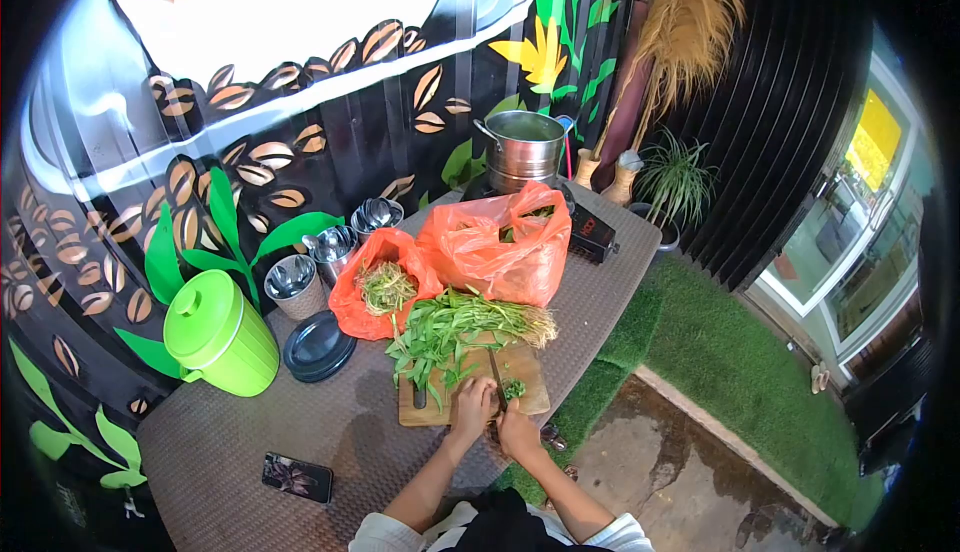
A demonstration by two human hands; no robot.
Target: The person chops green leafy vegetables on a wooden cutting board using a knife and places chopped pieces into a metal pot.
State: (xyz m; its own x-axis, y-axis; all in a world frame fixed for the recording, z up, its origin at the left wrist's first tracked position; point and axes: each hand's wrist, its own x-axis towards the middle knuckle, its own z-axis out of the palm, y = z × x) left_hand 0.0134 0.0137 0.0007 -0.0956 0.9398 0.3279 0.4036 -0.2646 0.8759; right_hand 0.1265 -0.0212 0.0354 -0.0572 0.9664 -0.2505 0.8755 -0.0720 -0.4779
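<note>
My right hand is closed around the handle of a knife, whose blade points away from me over a wooden cutting board. Just left of the blade, my left hand has its fingers curled down on leafy greens; most of what lies beneath them is hidden. A small pile of chopped greens sits right of the knife. Across the board's far side lies a large bunch of leafy greens, roots toward the right.
Behind the greens stand two orange plastic bags and a steel pot on a cooker. Left are cups of cutlery, dark plates, a green lidded jug and a phone. The table's edge runs along the right.
</note>
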